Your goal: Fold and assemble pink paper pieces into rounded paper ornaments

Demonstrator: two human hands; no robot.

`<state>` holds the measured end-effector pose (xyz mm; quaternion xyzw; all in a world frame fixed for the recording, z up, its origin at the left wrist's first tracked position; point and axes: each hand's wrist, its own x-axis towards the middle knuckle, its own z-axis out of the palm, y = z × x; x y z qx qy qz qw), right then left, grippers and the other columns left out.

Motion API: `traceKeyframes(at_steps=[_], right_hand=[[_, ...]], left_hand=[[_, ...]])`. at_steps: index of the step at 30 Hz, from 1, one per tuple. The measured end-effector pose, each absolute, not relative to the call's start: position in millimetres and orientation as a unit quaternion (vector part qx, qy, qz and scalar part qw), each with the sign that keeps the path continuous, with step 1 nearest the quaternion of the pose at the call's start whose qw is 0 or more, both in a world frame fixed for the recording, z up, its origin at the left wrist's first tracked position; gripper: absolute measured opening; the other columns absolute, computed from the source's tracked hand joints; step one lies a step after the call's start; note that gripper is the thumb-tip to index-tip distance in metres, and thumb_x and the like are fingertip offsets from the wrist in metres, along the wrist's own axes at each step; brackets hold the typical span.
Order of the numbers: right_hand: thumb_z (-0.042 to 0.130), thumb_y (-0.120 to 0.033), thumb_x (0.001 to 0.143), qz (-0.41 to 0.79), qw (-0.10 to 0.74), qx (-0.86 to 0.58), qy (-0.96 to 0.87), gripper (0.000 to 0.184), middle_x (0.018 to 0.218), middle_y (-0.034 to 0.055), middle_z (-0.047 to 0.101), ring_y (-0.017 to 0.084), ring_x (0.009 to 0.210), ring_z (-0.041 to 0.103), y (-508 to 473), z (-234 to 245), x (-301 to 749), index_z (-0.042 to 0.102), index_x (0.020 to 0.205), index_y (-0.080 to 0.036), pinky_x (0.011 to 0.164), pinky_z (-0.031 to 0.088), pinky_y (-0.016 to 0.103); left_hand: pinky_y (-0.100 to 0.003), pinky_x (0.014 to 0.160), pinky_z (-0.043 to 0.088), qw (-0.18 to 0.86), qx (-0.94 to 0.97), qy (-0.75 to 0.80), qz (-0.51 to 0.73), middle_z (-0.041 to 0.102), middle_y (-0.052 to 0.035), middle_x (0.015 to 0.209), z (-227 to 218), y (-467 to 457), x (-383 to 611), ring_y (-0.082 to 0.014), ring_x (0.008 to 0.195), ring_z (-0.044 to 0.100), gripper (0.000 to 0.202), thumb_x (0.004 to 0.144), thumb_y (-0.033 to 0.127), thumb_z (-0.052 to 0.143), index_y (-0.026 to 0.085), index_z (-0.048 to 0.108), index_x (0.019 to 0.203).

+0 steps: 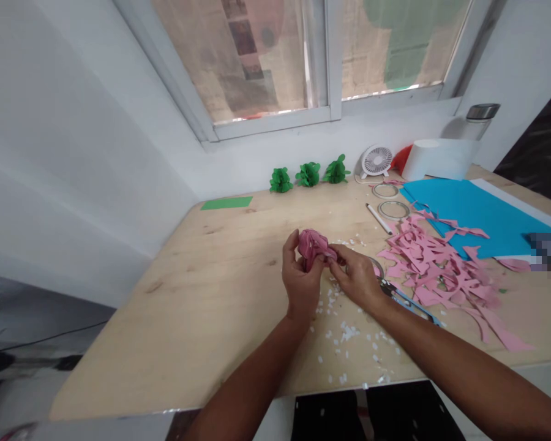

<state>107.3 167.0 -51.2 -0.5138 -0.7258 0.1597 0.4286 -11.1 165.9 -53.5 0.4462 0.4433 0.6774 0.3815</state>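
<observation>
A crumpled-looking, layered pink paper piece [312, 242] is held in both hands above the middle of the wooden table [211, 294]. For work of this kind, the layers are best supported lightly from below and pressed only at the edge being handled, so that the upper folds are not flattened. By the left hand [300, 278], the piece is clasped at its side and base, the fingers being curled around it and the thumb laid across the front. By the right hand [359, 275], the right edge is pinched, thumb and fingers brought nearly together; whether a single layer or several are gripped cannot be told at this size. Small white bits [348, 332] are scattered beneath. To the right, a blue-and-black tool [413, 303] is seen beside a heap of pink scraps [417, 260]. Behind, three green paper pieces [309, 174] are ranged along the wall.
</observation>
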Motion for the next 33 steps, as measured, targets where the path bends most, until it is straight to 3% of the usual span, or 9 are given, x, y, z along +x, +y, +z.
traceKeyframes(at_steps=[7,13,17,23,25,27,29,33], right_hand=[[0.047,-0.026,0.086,0.193,0.432,-0.496,-0.728,0.028,0.087,0.0046,0.070,0.019,0.074,0.064,166,-50,107,0.061,0.110,-0.021,0.067,0.046,0.028],[0.043,-0.023,0.087,0.160,0.404,-0.491,-0.756,0.035,0.104,0.0084,0.069,0.023,0.095,0.064,166,-53,107,0.058,0.118,-0.021,0.080,0.049,0.033],[0.040,-0.023,0.088,0.128,0.394,-0.491,-0.766,0.038,0.110,0.0106,0.067,0.024,0.097,0.064,168,-58,108,0.056,0.123,-0.019,0.082,0.049,0.036],[0.045,-0.025,0.087,0.110,0.422,-0.489,-0.755,0.039,0.103,0.0095,0.068,0.021,0.085,0.064,166,-54,106,0.051,0.125,-0.019,0.076,0.050,0.033],[0.048,-0.025,0.086,0.099,0.461,-0.486,-0.736,0.038,0.098,0.0088,0.067,0.018,0.077,0.062,164,-49,106,0.051,0.122,-0.017,0.073,0.049,0.031],[0.048,-0.025,0.086,0.077,0.494,-0.489,-0.715,0.024,0.085,0.0067,0.066,0.017,0.073,0.060,161,-45,106,0.059,0.106,-0.017,0.069,0.047,0.028],[0.047,-0.025,0.087,0.078,0.478,-0.479,-0.732,0.018,0.075,0.0043,0.065,0.015,0.065,0.058,160,-43,106,0.063,0.089,-0.019,0.065,0.044,0.026],[0.047,-0.024,0.086,0.135,0.418,-0.480,-0.759,0.019,0.075,0.0038,0.068,0.015,0.065,0.060,162,-49,105,0.066,0.089,-0.019,0.061,0.041,0.025]], left_hand=[[-0.028,0.080,0.052,0.387,0.445,0.450,0.671,0.055,-0.0061,0.122,-51,167,-13,-0.0171,0.096,0.062,0.064,0.067,0.021,0.071,0.028,0.046,0.126],[-0.023,0.067,0.053,0.376,0.445,0.469,0.665,0.059,-0.0048,0.112,-50,165,-11,-0.0101,0.072,0.062,0.061,0.068,0.024,0.071,0.026,0.047,0.125],[-0.024,0.072,0.053,0.381,0.438,0.458,0.673,0.058,-0.0057,0.115,-49,166,-11,-0.0118,0.079,0.063,0.060,0.068,0.022,0.071,0.025,0.049,0.123],[-0.024,0.073,0.054,0.354,0.447,0.444,0.691,0.058,-0.0062,0.116,-46,167,-12,-0.0130,0.085,0.064,0.056,0.070,0.018,0.067,0.023,0.048,0.123],[-0.022,0.070,0.054,0.332,0.451,0.447,0.698,0.061,-0.0063,0.111,-44,168,-12,-0.0119,0.080,0.064,0.055,0.071,0.016,0.066,0.021,0.048,0.123],[-0.021,0.067,0.054,0.318,0.453,0.453,0.699,0.064,-0.0054,0.102,-42,168,-13,-0.0109,0.075,0.064,0.054,0.071,0.013,0.064,0.020,0.048,0.122],[-0.021,0.065,0.053,0.312,0.456,0.458,0.696,0.066,-0.0041,0.094,-42,167,-13,-0.0106,0.072,0.064,0.054,0.071,0.012,0.063,0.019,0.048,0.122],[-0.022,0.066,0.053,0.309,0.468,0.455,0.691,0.066,-0.0044,0.094,-43,165,-12,-0.0114,0.073,0.064,0.054,0.072,0.013,0.064,0.019,0.048,0.123]])
